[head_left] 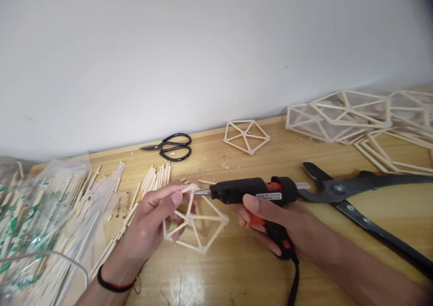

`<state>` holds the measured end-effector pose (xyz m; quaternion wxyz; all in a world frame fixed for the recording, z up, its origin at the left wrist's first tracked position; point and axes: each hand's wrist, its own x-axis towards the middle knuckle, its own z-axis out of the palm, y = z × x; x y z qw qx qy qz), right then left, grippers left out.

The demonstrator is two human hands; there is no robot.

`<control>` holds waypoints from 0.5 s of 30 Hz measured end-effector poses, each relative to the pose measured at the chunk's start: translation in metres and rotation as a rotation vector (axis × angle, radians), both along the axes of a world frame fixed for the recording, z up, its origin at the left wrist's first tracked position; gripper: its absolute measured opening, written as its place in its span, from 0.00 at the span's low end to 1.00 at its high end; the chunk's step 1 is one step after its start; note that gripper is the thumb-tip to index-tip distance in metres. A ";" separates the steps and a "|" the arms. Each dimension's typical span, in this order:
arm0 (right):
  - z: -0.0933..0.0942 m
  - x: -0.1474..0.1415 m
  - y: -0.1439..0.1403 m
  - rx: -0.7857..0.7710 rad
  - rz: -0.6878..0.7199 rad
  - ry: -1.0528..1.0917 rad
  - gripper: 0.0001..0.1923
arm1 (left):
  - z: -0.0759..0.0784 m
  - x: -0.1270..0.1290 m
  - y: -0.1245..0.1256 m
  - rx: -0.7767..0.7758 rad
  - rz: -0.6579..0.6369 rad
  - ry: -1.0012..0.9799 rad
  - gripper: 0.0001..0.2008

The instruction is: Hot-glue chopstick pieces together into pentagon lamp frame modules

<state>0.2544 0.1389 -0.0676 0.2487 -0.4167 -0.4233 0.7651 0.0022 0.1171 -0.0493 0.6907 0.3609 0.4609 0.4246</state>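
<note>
So the whole thing here comes down to nozzle versus corner. The left hand (157,213) has the stick frame (190,217) pinched near its 12 o'clock corner, with the rest of it spreading out toward about 5 o'clock from that grip. The right hand (270,211) is wrapped around the glue gun (241,189), whose barrel lies pretty much along the 3-to-9 line, metal nozzle (203,192) aimed at 9. The tip sits right at that top corner; touching or just beside, I honestly can't tell. Left hand's clearly the nearer one to the joint, with the right grip well off at 3 o'clock. There's another frame (244,134) on the table, around 1 o'clock from the held one.
</note>
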 end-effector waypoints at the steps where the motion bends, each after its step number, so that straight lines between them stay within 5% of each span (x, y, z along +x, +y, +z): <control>1: 0.000 0.000 0.000 0.004 0.000 -0.008 0.36 | 0.000 0.000 0.000 0.004 -0.001 0.008 0.16; 15: 0.007 -0.003 0.000 0.045 0.018 -0.045 0.38 | 0.002 -0.002 -0.002 -0.003 -0.029 0.037 0.16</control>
